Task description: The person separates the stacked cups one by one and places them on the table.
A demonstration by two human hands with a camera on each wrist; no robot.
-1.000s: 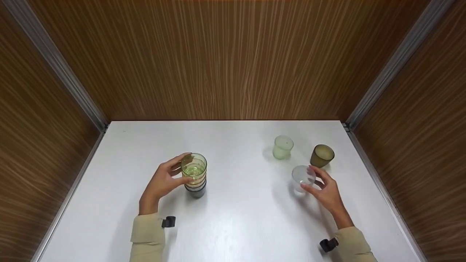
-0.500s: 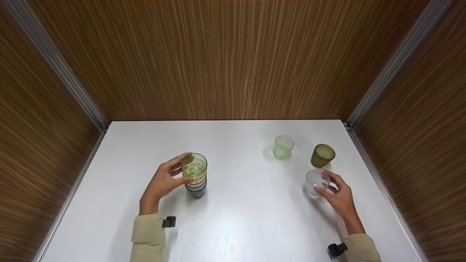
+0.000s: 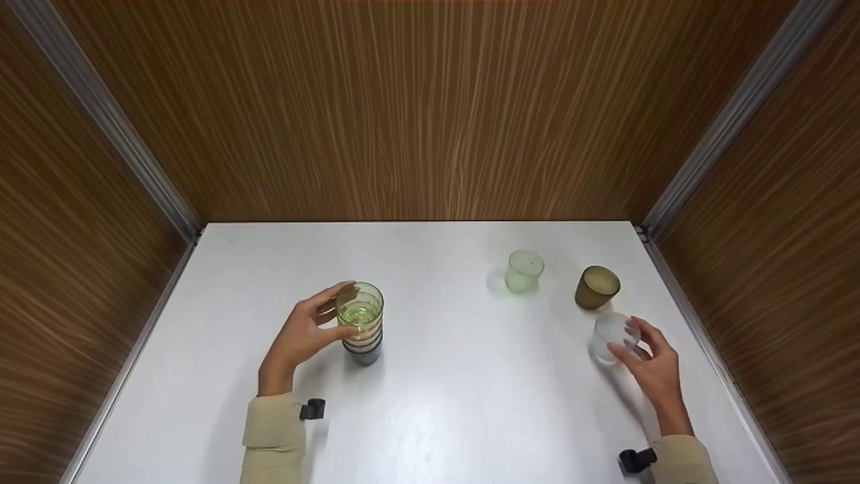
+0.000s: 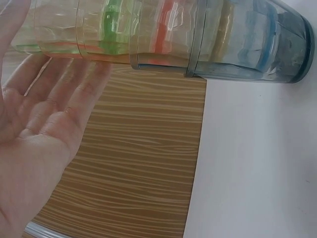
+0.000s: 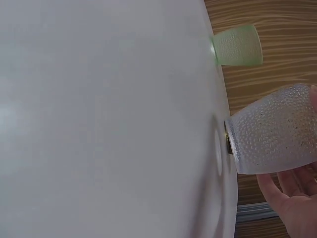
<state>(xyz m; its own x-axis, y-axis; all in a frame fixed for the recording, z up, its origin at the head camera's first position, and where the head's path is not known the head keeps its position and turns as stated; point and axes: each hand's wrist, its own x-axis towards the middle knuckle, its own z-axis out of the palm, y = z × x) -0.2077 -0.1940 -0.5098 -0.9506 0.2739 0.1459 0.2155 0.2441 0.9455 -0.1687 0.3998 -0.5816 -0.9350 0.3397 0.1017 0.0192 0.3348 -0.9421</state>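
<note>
On the left of the white table, a tall stack of nested clear tumblers (image 3: 365, 336) stands upright, green at the top and grey-blue at the bottom. My left hand (image 3: 301, 339) grips its upper part between thumb and fingers. Coloured bands show through the tumblers (image 4: 163, 29) in the left wrist view. At the right, my right hand (image 3: 652, 366) holds a clear cup (image 3: 610, 335) near its rim. Its pebbled wall shows in the right wrist view, where the cup (image 5: 272, 136) is close to the tabletop; whether it touches I cannot tell.
A frosted pale green cup (image 3: 523, 274) stands upright toward the back right. Beside it is an olive-brown cup (image 3: 595, 289), just behind the held clear cup. Wood-grain panels (image 3: 430, 121) enclose the white table (image 3: 443, 417) at the back and sides.
My right hand has carried the clear cup rightward and slightly toward me, away from the green cup. My left hand and the tumbler stack have stayed in place.
</note>
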